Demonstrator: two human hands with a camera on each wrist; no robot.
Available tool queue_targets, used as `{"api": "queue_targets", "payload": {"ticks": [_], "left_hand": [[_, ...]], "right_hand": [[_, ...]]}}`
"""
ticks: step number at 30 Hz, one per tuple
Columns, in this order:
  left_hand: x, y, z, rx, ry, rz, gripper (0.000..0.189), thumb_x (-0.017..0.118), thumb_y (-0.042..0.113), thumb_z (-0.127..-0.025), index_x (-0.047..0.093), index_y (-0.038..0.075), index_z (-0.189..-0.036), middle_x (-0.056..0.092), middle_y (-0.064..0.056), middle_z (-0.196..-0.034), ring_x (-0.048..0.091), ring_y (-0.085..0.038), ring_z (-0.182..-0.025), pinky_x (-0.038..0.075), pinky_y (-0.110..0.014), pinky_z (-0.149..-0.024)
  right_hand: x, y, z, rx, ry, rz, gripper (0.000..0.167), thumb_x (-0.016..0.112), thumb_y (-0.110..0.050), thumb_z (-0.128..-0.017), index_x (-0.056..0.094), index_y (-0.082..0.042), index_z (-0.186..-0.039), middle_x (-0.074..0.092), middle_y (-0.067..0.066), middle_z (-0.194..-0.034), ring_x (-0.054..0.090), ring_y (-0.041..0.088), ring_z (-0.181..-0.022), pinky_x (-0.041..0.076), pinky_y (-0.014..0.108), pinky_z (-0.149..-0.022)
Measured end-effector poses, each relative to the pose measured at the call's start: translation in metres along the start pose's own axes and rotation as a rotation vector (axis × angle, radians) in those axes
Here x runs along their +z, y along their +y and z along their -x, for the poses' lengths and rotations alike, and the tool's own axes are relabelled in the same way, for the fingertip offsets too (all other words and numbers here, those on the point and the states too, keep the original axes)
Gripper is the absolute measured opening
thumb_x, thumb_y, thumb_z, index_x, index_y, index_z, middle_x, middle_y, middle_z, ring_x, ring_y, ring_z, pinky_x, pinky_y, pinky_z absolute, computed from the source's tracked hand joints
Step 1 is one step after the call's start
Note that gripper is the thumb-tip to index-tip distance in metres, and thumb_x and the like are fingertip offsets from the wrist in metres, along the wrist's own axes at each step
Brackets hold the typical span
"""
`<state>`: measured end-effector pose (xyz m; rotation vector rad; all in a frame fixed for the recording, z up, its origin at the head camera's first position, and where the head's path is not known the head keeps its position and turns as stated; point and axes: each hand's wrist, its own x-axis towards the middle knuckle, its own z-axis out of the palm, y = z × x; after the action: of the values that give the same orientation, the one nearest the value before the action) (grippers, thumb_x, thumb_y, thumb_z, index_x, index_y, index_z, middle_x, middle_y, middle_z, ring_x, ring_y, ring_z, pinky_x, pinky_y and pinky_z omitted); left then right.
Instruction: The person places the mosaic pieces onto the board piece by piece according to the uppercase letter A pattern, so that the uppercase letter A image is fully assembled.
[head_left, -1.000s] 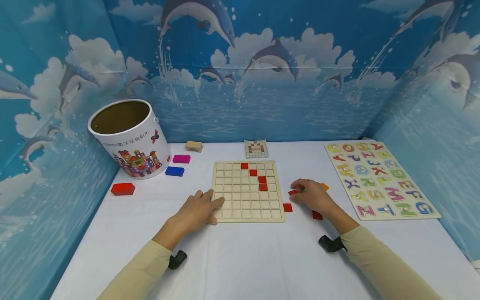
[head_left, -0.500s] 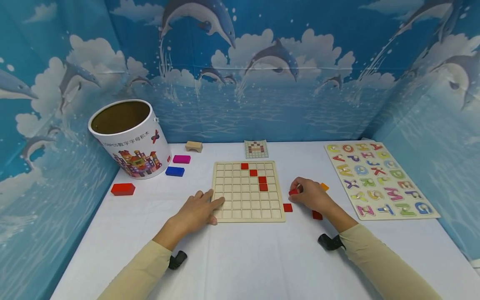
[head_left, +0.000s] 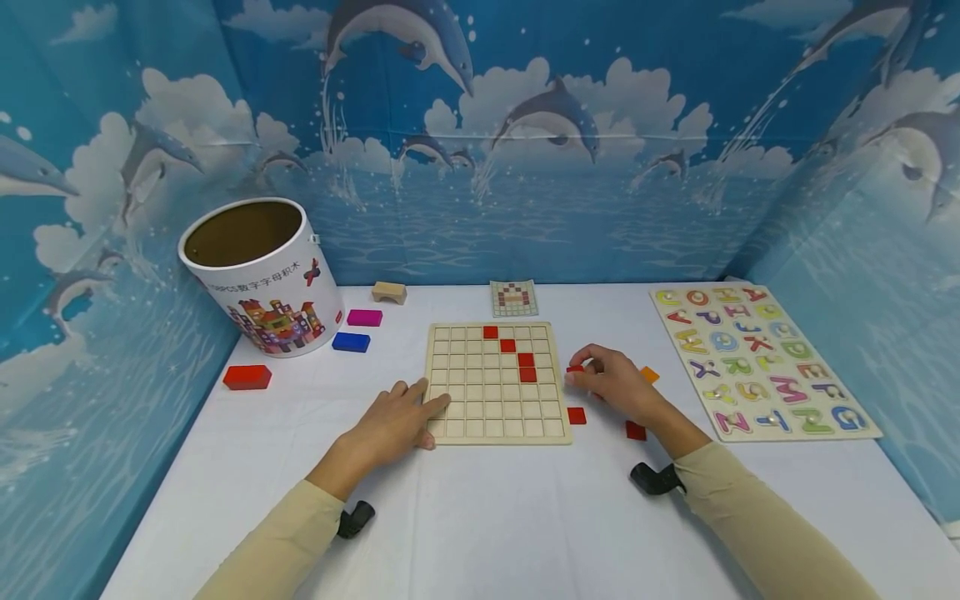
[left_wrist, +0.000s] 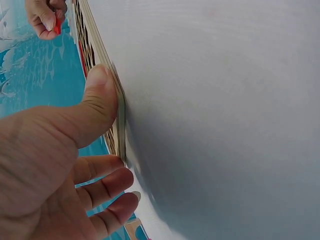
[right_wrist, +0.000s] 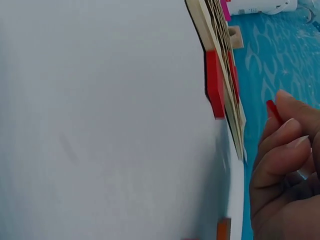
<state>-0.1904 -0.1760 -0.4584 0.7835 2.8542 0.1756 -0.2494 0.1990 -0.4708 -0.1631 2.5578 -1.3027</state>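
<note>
A wooden grid board (head_left: 480, 417) lies on the white table, with several red square tiles (head_left: 528, 375) set in its cells in a slanting line. My left hand (head_left: 393, 425) rests at the board's near left corner, index finger stretched over the cells. In the left wrist view the thumb (left_wrist: 100, 92) lies against the board's edge, the other fingers loosely spread. My right hand (head_left: 615, 385) pinches a red square tile (right_wrist: 274, 111) between thumb and fingertips, just right of the board. Below that hand, another red tile (head_left: 576, 416) lies beside the board's right edge.
A further red tile (head_left: 636, 431) and an orange piece (head_left: 649, 375) lie near my right wrist. Behind the board is a small pattern card (head_left: 513, 297). An alphabet board (head_left: 765, 362) stands right; a white bucket (head_left: 262, 283) and several coloured blocks (head_left: 350, 342) are left.
My right hand has shifted slightly left and away from me, towards the board, with the red tile still pinched. My left hand has stayed in place.
</note>
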Motion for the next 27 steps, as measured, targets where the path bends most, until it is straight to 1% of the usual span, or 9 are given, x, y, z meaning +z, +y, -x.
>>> {"api": "queue_targets", "payload": {"ticks": [2, 5, 9, 13, 16, 20, 23, 27], "left_hand": [[0.0, 0.0, 0.0, -0.002, -0.001, 0.003, 0.069, 0.073, 0.039, -0.088, 0.051, 0.022, -0.151, 0.044, -0.024, -0.154, 0.047, -0.039, -0.128, 0.043, -0.054, -0.099], [0.0, 0.0, 0.0, -0.004, 0.0, 0.006, 0.069, 0.073, 0.039, -0.088, 0.051, 0.022, -0.151, 0.044, -0.024, -0.154, 0.047, -0.039, -0.129, 0.043, -0.054, -0.099], [0.001, -0.001, -0.001, -0.01, -0.004, -0.003, 0.07, 0.073, 0.041, -0.088, 0.051, 0.023, -0.152, 0.043, -0.023, -0.155, 0.047, -0.038, -0.129, 0.043, -0.054, -0.1], [0.002, -0.001, -0.001, -0.019, -0.01, -0.008, 0.071, 0.074, 0.041, -0.087, 0.05, 0.024, -0.152, 0.043, -0.022, -0.155, 0.046, -0.038, -0.13, 0.043, -0.053, -0.101], [0.001, -0.001, -0.001, -0.015, -0.006, -0.002, 0.071, 0.074, 0.04, -0.087, 0.051, 0.023, -0.152, 0.043, -0.023, -0.155, 0.047, -0.038, -0.129, 0.043, -0.053, -0.1], [0.0, -0.001, -0.001, -0.009, -0.002, -0.004, 0.07, 0.074, 0.04, -0.087, 0.051, 0.022, -0.151, 0.044, -0.023, -0.154, 0.047, -0.039, -0.128, 0.044, -0.054, -0.099], [0.001, 0.0, -0.001, -0.011, -0.006, -0.011, 0.07, 0.073, 0.041, -0.088, 0.05, 0.023, -0.152, 0.043, -0.023, -0.155, 0.047, -0.038, -0.129, 0.044, -0.054, -0.099], [0.001, 0.0, -0.002, -0.012, -0.011, -0.016, 0.07, 0.073, 0.041, -0.089, 0.05, 0.023, -0.153, 0.043, -0.023, -0.155, 0.047, -0.038, -0.129, 0.044, -0.054, -0.1]], "right_hand": [[0.005, -0.002, -0.002, -0.01, -0.017, -0.048, 0.035, 0.075, -0.033, -0.094, 0.062, -0.013, -0.119, 0.053, 0.01, -0.075, 0.051, 0.024, -0.061, 0.043, 0.032, -0.058], [0.013, -0.006, -0.005, -0.017, -0.06, -0.116, 0.037, 0.076, -0.029, -0.094, 0.063, -0.011, -0.123, 0.056, 0.01, -0.077, 0.049, 0.022, -0.059, 0.043, 0.031, -0.057], [0.025, -0.016, -0.006, -0.031, -0.123, -0.142, 0.035, 0.073, -0.02, -0.095, 0.063, -0.008, -0.127, 0.06, 0.01, -0.082, 0.05, 0.019, -0.058, 0.043, 0.029, -0.056], [0.035, -0.026, -0.006, -0.073, -0.143, -0.074, 0.03, 0.069, -0.015, -0.096, 0.061, -0.007, -0.124, 0.061, 0.009, -0.085, 0.053, 0.019, -0.059, 0.045, 0.028, -0.057], [0.041, -0.031, -0.005, -0.118, -0.121, 0.028, 0.026, 0.07, -0.013, -0.094, 0.061, -0.007, -0.118, 0.06, 0.007, -0.086, 0.054, 0.019, -0.061, 0.045, 0.029, -0.057], [0.045, -0.033, -0.005, -0.16, -0.094, 0.15, 0.021, 0.069, -0.012, -0.093, 0.063, -0.007, -0.112, 0.059, 0.003, -0.083, 0.052, 0.018, -0.064, 0.043, 0.029, -0.056], [0.047, -0.034, -0.005, -0.168, -0.086, 0.196, 0.019, 0.068, -0.012, -0.093, 0.064, -0.007, -0.111, 0.058, 0.001, -0.079, 0.052, 0.017, -0.063, 0.042, 0.028, -0.055], [0.049, -0.034, -0.004, -0.184, -0.081, 0.244, 0.019, 0.067, -0.01, -0.092, 0.064, -0.007, -0.111, 0.057, 0.0, -0.078, 0.051, 0.015, -0.065, 0.04, 0.026, -0.057]]}}
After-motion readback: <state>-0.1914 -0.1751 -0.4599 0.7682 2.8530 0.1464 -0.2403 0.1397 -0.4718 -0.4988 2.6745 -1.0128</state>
